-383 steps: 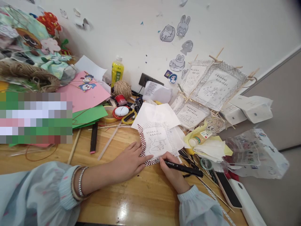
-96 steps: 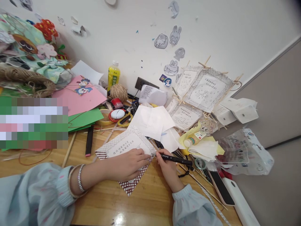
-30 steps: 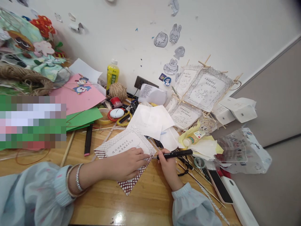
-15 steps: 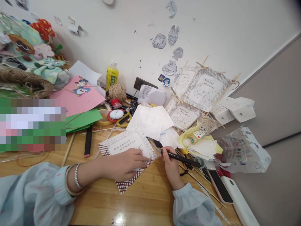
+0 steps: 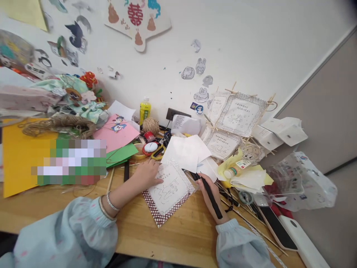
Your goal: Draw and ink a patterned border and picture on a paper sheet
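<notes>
A square paper sheet (image 5: 169, 191) with a line drawing and a dark red cross-hatched border lies on the wooden table (image 5: 178, 238). My left hand (image 5: 147, 174) rests on the sheet's left corner, fingers spread flat. My right hand (image 5: 209, 192) is closed around a black marker pen (image 5: 210, 195), whose tip points at the sheet's right corner. Both sleeves are pale blue, and bracelets show on the left wrist.
Blank white sheets (image 5: 186, 149) lie just behind the drawing. Framed paper panels on sticks (image 5: 240, 115) lean on the wall. A glue bottle (image 5: 235, 169), tape roll (image 5: 245, 196), twine ball (image 5: 151, 125), yellow bottle (image 5: 145, 108), coloured card (image 5: 19, 156) and a plastic bag (image 5: 301, 178) crowd the table.
The sheet has turned so its drawing is uncovered. My left hand slid from the sheet's middle to its left corner. The pen now points up and away. The view rose, showing more wall.
</notes>
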Demonstrator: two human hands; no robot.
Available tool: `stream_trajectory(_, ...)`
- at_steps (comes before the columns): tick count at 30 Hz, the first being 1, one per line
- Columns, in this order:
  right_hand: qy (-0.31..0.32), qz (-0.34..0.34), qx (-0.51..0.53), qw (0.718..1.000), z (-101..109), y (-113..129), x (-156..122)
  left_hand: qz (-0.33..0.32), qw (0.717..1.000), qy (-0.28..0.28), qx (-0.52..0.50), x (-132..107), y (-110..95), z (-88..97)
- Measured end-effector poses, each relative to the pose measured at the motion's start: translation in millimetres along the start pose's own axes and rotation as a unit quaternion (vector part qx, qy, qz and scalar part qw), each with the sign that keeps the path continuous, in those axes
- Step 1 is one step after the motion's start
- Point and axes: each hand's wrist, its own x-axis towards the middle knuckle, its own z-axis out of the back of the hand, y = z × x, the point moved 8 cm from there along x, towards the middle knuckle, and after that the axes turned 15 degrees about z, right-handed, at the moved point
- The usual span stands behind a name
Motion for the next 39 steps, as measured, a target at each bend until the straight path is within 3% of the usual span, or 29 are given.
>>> stream_trajectory(5,0.019,0.028,-0.01,0.999,-5,4,3,0.027,0.992,0.077,-0.093,8,11,-11.7)
stream_trajectory(10,0.032,0.094,-0.022,0.995,-13,6,5,-0.051,0.96,0.149,-0.231,5,-5,-5.6)
stream_trajectory(14,0.025,0.091,-0.017,0.995,-20,0,4,-0.098,0.928,0.17,-0.317,1,-12,2.1)
stream_trajectory(21,0.041,0.073,0.007,0.996,-23,8,2,-0.111,0.894,0.168,-0.4,11,-8,-3.9)
stream_trajectory(27,0.026,0.087,-0.019,0.996,-17,14,3,-0.07,0.909,0.163,-0.378,20,5,-17.8)
stream_trajectory(34,-0.027,0.111,0.04,0.993,-19,10,4,-0.056,0.933,0.112,-0.338,18,9,1.6)
stream_trajectory(39,0.01,0.082,0.086,0.993,-28,6,2,-0.037,0.92,0.072,-0.383,21,15,15.3)
